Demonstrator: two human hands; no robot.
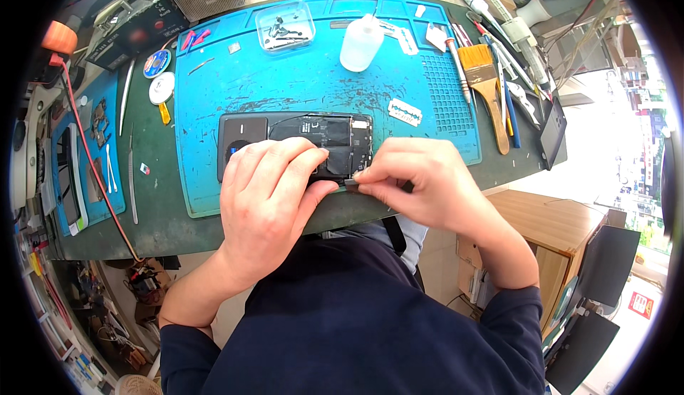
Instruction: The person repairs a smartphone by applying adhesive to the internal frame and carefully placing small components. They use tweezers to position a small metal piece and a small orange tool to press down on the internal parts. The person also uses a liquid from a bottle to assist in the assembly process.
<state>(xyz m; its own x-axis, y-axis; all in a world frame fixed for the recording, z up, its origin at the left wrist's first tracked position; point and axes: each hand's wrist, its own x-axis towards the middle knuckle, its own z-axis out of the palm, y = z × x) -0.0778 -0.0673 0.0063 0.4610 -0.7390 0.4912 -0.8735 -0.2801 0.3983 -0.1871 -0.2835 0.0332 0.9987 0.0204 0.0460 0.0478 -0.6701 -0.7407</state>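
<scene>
An opened smartphone (335, 138) lies on the blue repair mat (285, 81), its dark battery and inner parts showing. My left hand (267, 188) rests over the near side of the phone, fingers bent and thumb at its near edge, gripping it. At the phone's lower right corner, my right hand (420, 181) is closed in a pinch on a small dark flat piece (350, 183), which touches or sits close beside the edge. The fingers hide part of the phone's near side.
A clear tray (285, 28) of small parts and a white squeeze bottle (361, 42) stand beyond the phone. Razor blades (405, 111) lie to the right, near a wide brush (484, 74) and several tools. Tweezers (132, 181) and cotton swabs (110, 167) lie left.
</scene>
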